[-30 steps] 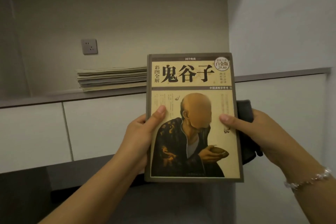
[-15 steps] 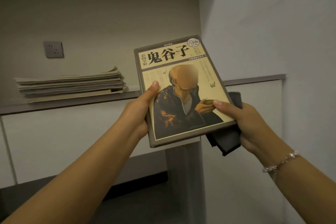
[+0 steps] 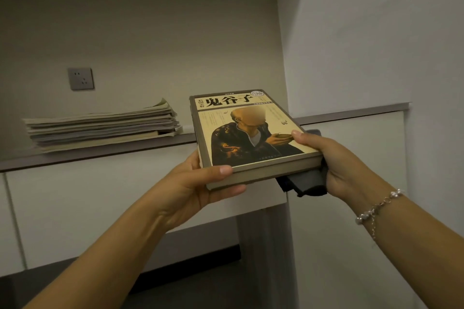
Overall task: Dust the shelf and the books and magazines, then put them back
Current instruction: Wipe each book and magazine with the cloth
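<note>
Between both hands' fingers (image 3: 305, 137), book (image 3: 251, 133), cover up

Glossy book (image 3: 247, 130) cover (paper pgs), matt cloth (image 3: 310, 182)

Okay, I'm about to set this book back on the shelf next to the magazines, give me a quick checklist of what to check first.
1. Both hands grip the book: ok, left hand at the near corner, right hand on the right edge.
2. Bare shelf right of the magazine stack: ok.
3. Book nearly flat, cover up: ok.
4. Dark cloth pinned beneath the book by the right hand, could get trapped: not ok.
5. Book's underside dusted: cannot tell.
</note>
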